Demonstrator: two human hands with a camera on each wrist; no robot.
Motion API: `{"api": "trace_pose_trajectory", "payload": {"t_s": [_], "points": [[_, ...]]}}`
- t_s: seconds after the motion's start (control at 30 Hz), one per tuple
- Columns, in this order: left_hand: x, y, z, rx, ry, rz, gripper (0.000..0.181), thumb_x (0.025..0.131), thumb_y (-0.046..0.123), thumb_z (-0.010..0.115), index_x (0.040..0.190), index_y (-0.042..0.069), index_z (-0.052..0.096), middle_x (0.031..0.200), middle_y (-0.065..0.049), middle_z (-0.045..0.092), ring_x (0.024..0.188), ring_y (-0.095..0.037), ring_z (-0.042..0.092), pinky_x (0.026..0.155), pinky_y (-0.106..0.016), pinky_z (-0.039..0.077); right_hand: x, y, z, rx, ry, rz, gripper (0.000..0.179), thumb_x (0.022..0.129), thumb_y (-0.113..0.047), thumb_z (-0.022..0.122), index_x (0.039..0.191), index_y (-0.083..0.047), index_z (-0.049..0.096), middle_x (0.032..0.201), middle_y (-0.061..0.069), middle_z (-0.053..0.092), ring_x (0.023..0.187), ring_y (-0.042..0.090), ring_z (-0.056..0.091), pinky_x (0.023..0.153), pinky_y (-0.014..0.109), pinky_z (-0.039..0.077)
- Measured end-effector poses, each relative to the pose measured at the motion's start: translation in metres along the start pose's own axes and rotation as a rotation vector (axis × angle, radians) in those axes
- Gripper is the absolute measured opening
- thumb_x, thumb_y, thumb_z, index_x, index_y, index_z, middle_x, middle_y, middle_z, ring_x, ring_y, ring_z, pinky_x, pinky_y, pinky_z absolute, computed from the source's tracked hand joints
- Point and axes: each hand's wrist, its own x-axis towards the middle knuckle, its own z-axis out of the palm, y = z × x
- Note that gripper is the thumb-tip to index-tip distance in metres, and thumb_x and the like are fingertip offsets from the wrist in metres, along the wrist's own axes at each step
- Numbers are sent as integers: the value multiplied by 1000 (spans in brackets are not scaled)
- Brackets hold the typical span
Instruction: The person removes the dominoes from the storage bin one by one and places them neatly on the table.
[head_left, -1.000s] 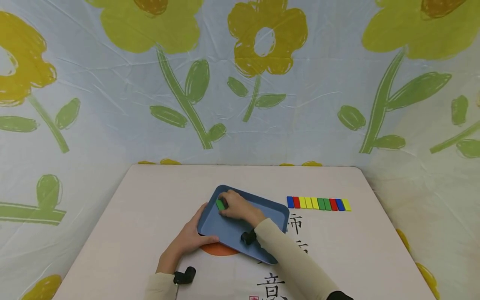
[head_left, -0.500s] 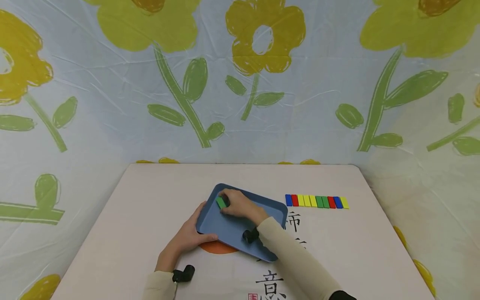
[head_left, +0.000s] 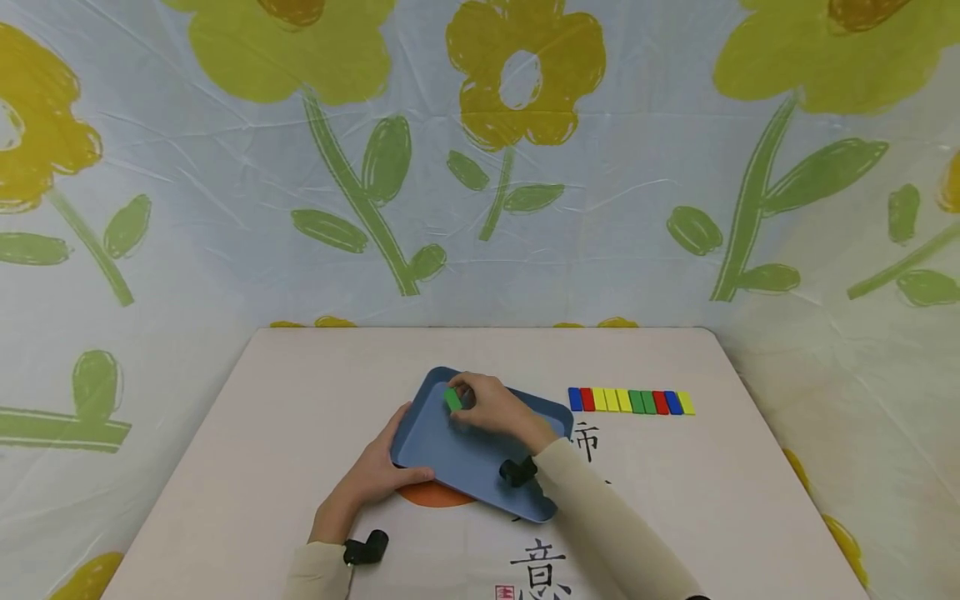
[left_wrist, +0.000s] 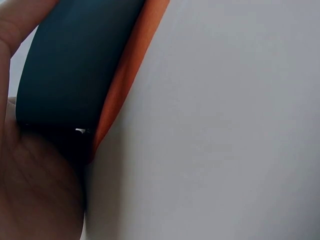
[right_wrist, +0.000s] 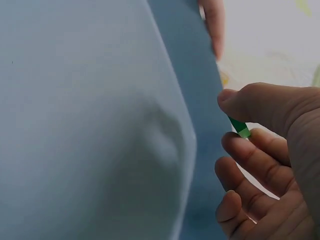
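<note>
A blue rectangular tray (head_left: 472,467) lies slanted in the middle of the table. My left hand (head_left: 375,468) holds its left corner, thumb along the near rim and fingers along the left side. In the left wrist view the palm is against the tray's dark outer wall (left_wrist: 75,65). Over the tray's far left part, my right hand (head_left: 495,408) pinches a small green block (head_left: 452,400) between thumb and fingers. The right wrist view shows the block's end (right_wrist: 240,127) between thumb and index finger, the other fingers loosely bent.
A row of blue, red, yellow and green blocks (head_left: 630,401) lies right of the tray on the pale table (head_left: 300,392). An orange printed shape (head_left: 437,497) peeks from under the tray's near edge. Black printed characters (head_left: 540,567) mark the tabletop. A flowered cloth (head_left: 585,250) hangs behind.
My right hand has moved slightly right, carrying the green block away from the tray's left end. My left hand keeps its hold on the tray.
</note>
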Motion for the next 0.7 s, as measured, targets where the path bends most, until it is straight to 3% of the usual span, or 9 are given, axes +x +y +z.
{"api": "trace_pose_trajectory", "payload": {"t_s": [0.23,0.4,0.7], "points": [[2,1,2,10,-4,-11,122,75,54,87,167,30,12,168,-13,29,150,-41,36,115,-66,35,-22,5,-25,10,63,-5,49,91,-15,78,135,-5,61,115,6,68,104,22,65,88,37,57],[2,1,1,14,-3,-12,123,74,54,88,167,30,12,169,-12,27,152,-41,33,116,-67,33,-41,17,-46,-49,118,29,48,90,-15,80,133,-6,62,113,5,68,101,19,65,84,33,58],[3,-1,-1,30,0,-19,124,73,54,89,167,29,12,169,-13,27,151,-42,34,115,-67,34,-74,43,-80,-66,222,108,51,89,-15,80,135,-4,61,116,11,65,102,26,61,82,40,55]]}}
